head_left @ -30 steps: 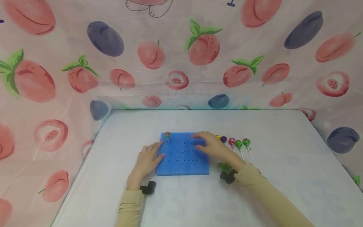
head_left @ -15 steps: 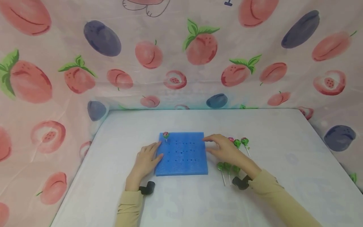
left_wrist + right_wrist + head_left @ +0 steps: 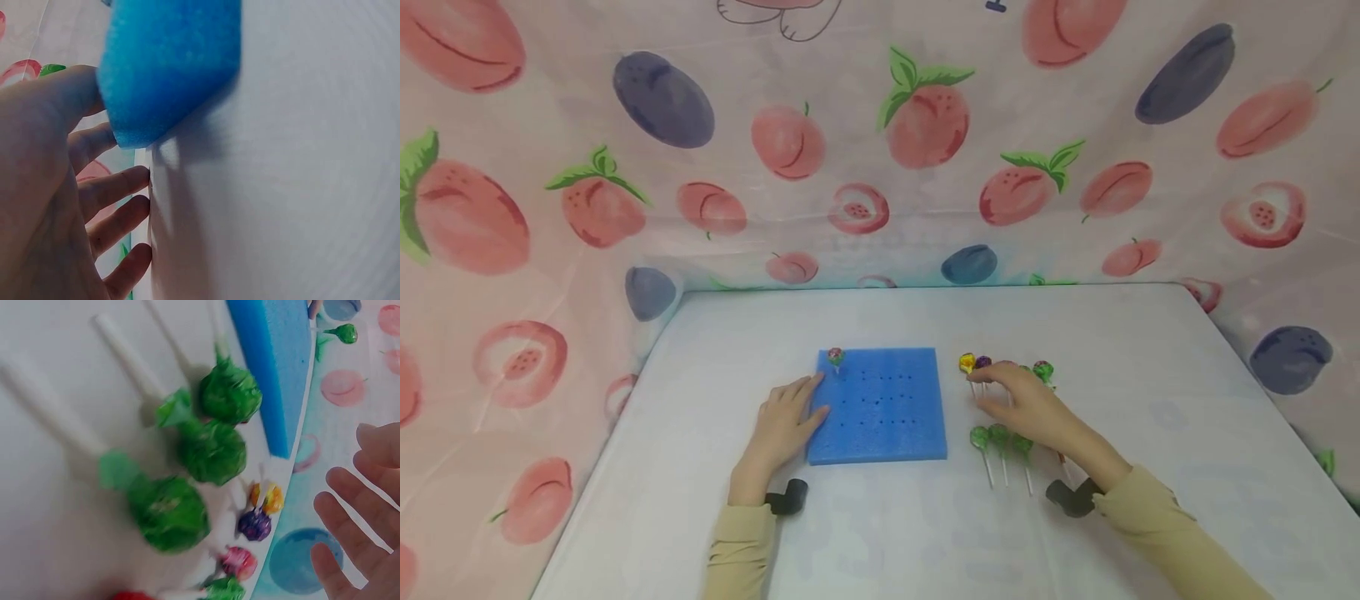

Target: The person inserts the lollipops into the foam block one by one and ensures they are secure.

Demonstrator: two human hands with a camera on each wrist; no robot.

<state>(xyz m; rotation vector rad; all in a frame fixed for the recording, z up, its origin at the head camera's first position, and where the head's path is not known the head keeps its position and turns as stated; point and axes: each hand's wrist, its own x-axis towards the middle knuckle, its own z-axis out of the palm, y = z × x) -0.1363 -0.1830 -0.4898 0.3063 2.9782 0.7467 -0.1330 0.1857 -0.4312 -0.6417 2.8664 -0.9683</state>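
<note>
A blue foam board (image 3: 880,408) with rows of small holes lies on the white table. One red and green lollipop (image 3: 836,357) stands upright in its far left corner. My left hand (image 3: 781,425) rests along the board's left edge, thumb and fingertips against it, fingers fairly straight. To the right of the board, my right hand (image 3: 1033,404) hovers over the back row of lollipops, its fingers apart and holding nothing. Nearest its fingertips are a yellow lollipop (image 3: 967,362) and a purple lollipop (image 3: 983,362). The right wrist view also shows a pink lollipop (image 3: 239,562), mostly hidden from the head view.
Green lollipops (image 3: 212,453) lie in a nearer row, sticks toward the person. Another green lollipop (image 3: 1042,370) lies at the back row's right end. A red-wrapped one (image 3: 132,596) is partly cut off in the right wrist view. A fruit-print cloth (image 3: 850,125) rises behind the table.
My right hand has moved right, from above the board to over the lollipops, uncovering the yellow and purple ones. The left hand stays at the board's edge.
</note>
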